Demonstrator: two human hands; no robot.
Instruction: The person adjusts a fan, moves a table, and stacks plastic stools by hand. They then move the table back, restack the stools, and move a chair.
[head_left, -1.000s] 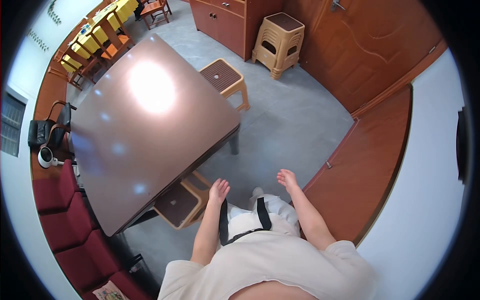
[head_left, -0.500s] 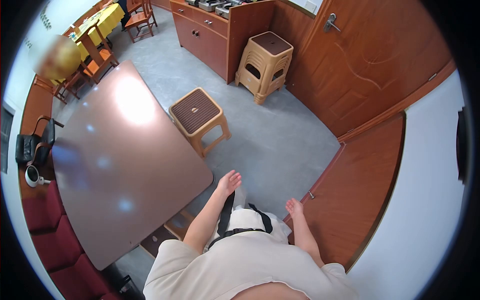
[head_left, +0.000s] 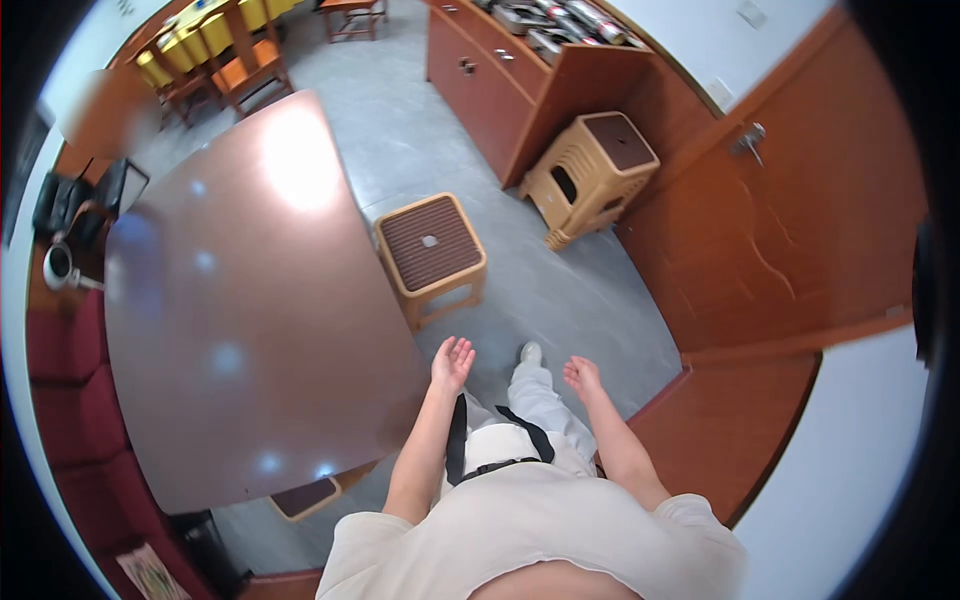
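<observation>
My left hand [head_left: 453,364] is held out palm up with its fingers apart and nothing in it. It is beside the near right corner of a large brown table [head_left: 270,330], close to a tan plastic stool [head_left: 431,240] with a brown ribbed seat. My right hand [head_left: 581,376] hangs over the grey floor with loosely bent fingers, and I see nothing in it. Below the hands, black straps and a buckle [head_left: 495,467] cross my white clothing. One of my legs is stretched forward, ending in a pale shoe [head_left: 531,353].
Several stacked stools [head_left: 600,165] stand against a wooden cabinet [head_left: 500,90] topped with metal stoves. To the right are a wooden door [head_left: 790,230] and a low wood panel [head_left: 730,430]. Another stool [head_left: 306,497] sits partly under the table. Dark red seats [head_left: 85,420] line the left.
My view has moved forward and turned: the stool, stacked stools and door appear nearer and further right. One leg and shoe have come into sight. Both hands stay raised and apart.
</observation>
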